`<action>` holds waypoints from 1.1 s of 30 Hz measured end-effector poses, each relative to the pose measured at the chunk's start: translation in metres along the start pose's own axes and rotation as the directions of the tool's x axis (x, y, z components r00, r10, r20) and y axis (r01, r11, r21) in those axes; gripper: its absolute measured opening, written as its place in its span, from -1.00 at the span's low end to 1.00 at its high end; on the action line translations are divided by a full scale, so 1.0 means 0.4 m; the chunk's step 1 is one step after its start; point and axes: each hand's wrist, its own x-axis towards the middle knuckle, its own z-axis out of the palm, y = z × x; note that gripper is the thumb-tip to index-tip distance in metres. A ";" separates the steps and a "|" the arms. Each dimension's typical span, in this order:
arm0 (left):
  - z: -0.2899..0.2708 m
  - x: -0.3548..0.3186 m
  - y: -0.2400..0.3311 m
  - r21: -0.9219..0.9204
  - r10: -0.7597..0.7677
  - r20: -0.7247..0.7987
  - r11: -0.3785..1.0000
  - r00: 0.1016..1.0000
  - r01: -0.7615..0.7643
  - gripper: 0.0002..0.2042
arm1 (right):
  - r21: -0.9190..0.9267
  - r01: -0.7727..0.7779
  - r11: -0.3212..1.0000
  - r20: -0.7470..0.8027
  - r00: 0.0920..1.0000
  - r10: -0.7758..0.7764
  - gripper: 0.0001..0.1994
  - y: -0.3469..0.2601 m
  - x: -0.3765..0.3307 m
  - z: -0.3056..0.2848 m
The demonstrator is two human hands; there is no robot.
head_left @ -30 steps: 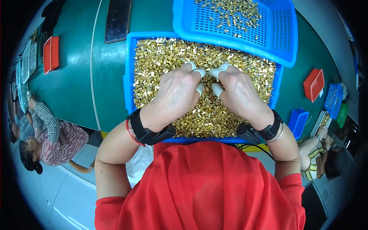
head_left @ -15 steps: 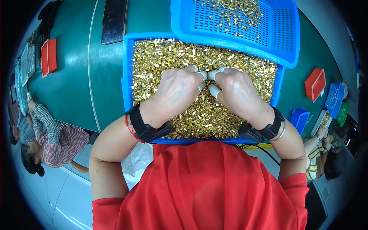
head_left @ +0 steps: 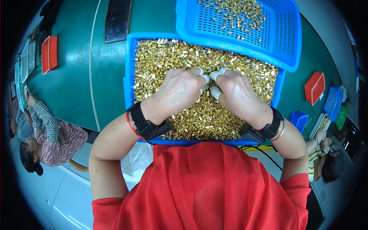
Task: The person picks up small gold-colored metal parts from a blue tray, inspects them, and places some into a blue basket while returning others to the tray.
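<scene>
Here, in head view, a blue bin (head_left: pixel 128 82) of brass pieces (head_left: pixel 205 119) sits at the near edge of the tabletop (head_left: pixel 73 84). Left hand (head_left: pixel 182 83) and right hand (head_left: pixel 235 90) adjoin at mid-bin, fingers bent; whether either grip holds anything, I cannot tell. A basket (head_left: pixel 285 32) overlaps the bin's far edge.

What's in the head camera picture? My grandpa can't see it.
A left hand and right hand, fingertips capped white, are close together over gold bits in a blue bin. A blue basket with more bits overlaps its far edge.
</scene>
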 end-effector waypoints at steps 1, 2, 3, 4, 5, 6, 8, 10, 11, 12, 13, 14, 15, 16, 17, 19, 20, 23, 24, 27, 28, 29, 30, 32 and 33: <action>0.002 0.000 -0.003 0.001 0.000 -0.001 1.000 1.000 0.000 -0.89 | 0.015 0.025 1.000 -0.029 0.999 -0.025 -0.72 0.008 -0.004 0.008; 0.004 -0.001 -0.005 -0.003 0.002 -0.005 1.000 1.000 -0.002 -0.89 | 0.030 0.051 0.998 -0.058 0.997 -0.049 -0.70 0.014 -0.007 0.016; 0.006 -0.001 -0.007 -0.008 0.003 -0.010 1.000 1.000 -0.003 -0.89 | 0.030 0.051 0.998 -0.059 0.997 -0.049 -0.70 0.018 -0.008 0.022; 0.010 -0.003 -0.008 -0.014 0.004 -0.013 1.000 1.000 -0.004 -0.89 | 0.053 0.072 0.996 -0.108 0.992 -0.066 -0.70 0.021 -0.010 0.030; 0.015 -0.005 -0.008 -0.014 0.004 -0.012 1.000 1.000 -0.004 -0.89 | 0.075 0.093 0.993 -0.157 0.984 -0.080 -0.69 0.022 -0.011 0.035; 0.020 -0.009 -0.006 -0.049 -0.007 -0.055 0.999 0.998 0.004 -0.91 | 0.095 0.115 0.989 -0.207 0.974 -0.093 -0.69 0.024 -0.014 0.038; 0.026 -0.017 0.001 -0.117 -0.032 -0.139 0.993 0.990 0.016 -0.94 | 0.113 0.107 0.988 -0.213 0.974 -0.082 -0.69 0.024 -0.020 0.038; 0.023 -0.025 0.010 -0.141 -0.054 -0.138 0.989 0.989 0.034 -0.94 | 0.145 0.097 0.985 -0.225 0.972 -0.062 -0.69 0.019 -0.021 0.030; 0.021 -0.029 0.015 -0.167 -0.076 -0.137 0.985 0.988 0.052 -0.94 | 0.145 0.096 0.985 -0.228 0.972 -0.061 -0.69 0.013 -0.024 0.024; 0.019 -0.031 0.020 -0.192 -0.097 -0.137 0.979 0.986 0.070 -0.94 | 0.177 0.059 0.983 -0.187 0.982 -0.025 -0.70 0.007 -0.030 0.017; 0.014 -0.031 0.027 -0.189 -0.092 -0.137 0.980 0.986 0.065 -0.94 | 0.206 0.020 0.978 -0.145 0.989 0.010 -0.71 -0.003 -0.034 0.004; 0.001 -0.029 0.036 -0.208 -0.099 -0.150 0.976 0.984 0.067 -0.92 | 0.232 -0.017 0.973 -0.104 0.994 0.043 -0.72 -0.010 -0.035 -0.012; -0.014 -0.025 0.046 -0.228 -0.106 -0.162 0.971 0.981 0.068 -0.89 | 0.229 -0.016 0.973 -0.111 0.993 0.042 -0.72 -0.013 -0.034 -0.029; -0.029 -0.023 0.056 -0.249 -0.115 -0.173 0.966 0.978 0.070 -0.86 | 0.196 0.032 0.980 -0.200 0.980 0.008 -0.72 -0.015 -0.031 -0.044; -0.044 -0.009 0.061 -0.245 -0.111 -0.174 0.967 0.978 0.067 -0.86 | 0.158 0.077 0.984 -0.285 0.958 -0.029 -0.72 -0.016 -0.025 -0.062; -0.089 0.041 0.070 -0.225 -0.047 -0.441 0.972 0.897 -0.060 -0.80 | 0.076 0.115 0.990 -0.463 0.884 -0.067 -0.72 -0.028 -0.004 -0.121; -0.126 0.066 0.084 -0.281 -0.089 -0.477 0.958 0.874 -0.056 -0.77 | 0.036 0.109 0.993 -0.554 0.830 -0.071 -0.71 -0.036 0.014 -0.159; -0.177 0.098 0.092 -0.345 -0.157 -0.491 0.938 0.857 -0.025 -0.73 | 0.104 -0.101 0.989 -0.681 0.718 0.145 -0.72 -0.039 0.064 -0.222; -0.185 0.102 0.082 -0.367 -0.197 -0.461 0.930 0.865 0.016 -0.72 | 0.103 -0.104 0.989 -0.681 0.718 0.147 -0.72 -0.037 0.062 -0.214; -0.165 0.048 0.041 -0.398 -0.241 -0.421 0.915 0.874 0.061 -0.72 | 0.187 -0.006 0.982 -0.546 0.831 0.109 -0.74 -0.027 0.020 -0.129; -0.144 0.008 0.022 -0.410 -0.255 -0.409 0.909 0.876 0.073 -0.73 | 0.240 0.006 0.971 -0.462 0.880 0.109 -0.76 -0.036 -0.001 -0.091; -0.120 -0.029 0.005 -0.408 -0.327 -0.342 0.896 0.881 0.174 -0.74 | 0.289 0.008 0.957 -0.376 0.921 0.106 -0.77 -0.042 -0.021 -0.053; -0.097 -0.064 -0.004 -0.399 -0.400 -0.274 0.875 0.875 0.275 -0.76 | 0.290 0.006 0.957 -0.374 0.921 0.108 -0.77 -0.044 -0.032 -0.012; -0.065 -0.120 -0.001 -0.367 -0.393 -0.254 0.884 0.884 0.288 -0.76 | 0.301 0.018 0.953 -0.256 0.965 0.063 -0.78 -0.056 -0.042 0.044; -0.057 -0.139 0.003 -0.333 -0.383 -0.234 0.895 0.893 0.297 -0.76 | 0.303 0.019 0.953 -0.251 0.966 0.061 -0.78 -0.065 -0.042 0.052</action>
